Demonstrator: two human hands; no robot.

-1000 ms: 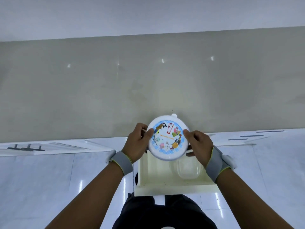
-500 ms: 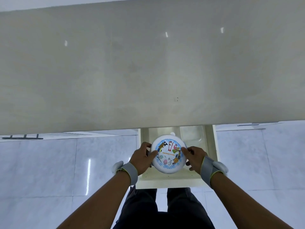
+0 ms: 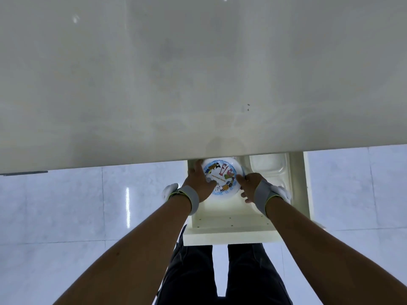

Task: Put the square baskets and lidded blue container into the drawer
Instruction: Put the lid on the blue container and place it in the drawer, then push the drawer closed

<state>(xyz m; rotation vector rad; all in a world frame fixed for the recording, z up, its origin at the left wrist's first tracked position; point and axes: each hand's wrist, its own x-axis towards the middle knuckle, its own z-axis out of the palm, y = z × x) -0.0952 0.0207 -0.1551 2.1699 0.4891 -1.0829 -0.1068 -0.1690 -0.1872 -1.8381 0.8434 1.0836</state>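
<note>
Now, head view: compared with half a second ago, the lidded blue container (image 3: pixel 222 176) has travelled farther back into the open drawer (image 3: pixel 229 235); its far rim lies at the front edge of the tabletop (image 3: pixel 198 73), which hides the rearmost sliver of the lid. One second ago the container was held above the tabletop edge, clear of the drawer. The tabletop fills more of the picture than before.

Both forearms reach forward and down from the lower corners, converging on the drawer. The left hand (image 3: pixel 199 182) grips the container's left rim, fingers curled along the side and thumb laid on the printed lid. The right hand (image 3: pixel 250 186) grasps the right rim, fingertips pressed to the edge; its lower fingers trail loosely below. Each wrist carries a grey wristband (image 3: pixel 190 195) with a white piece on the outer side.

The container occupies the left half of the drawer, close to the left wall; whether it rests on the drawer floor cannot be told. Just beside it on the right lies a clear square basket (image 3: pixel 269 168), partly covered by the right wrist and reaching close to the right wall. Bare drawer floor is open between the container and the front panel. Below the drawer front, dark trousers (image 3: pixel 220 271) stand on a pale tiled floor (image 3: pixel 66 205).
</note>
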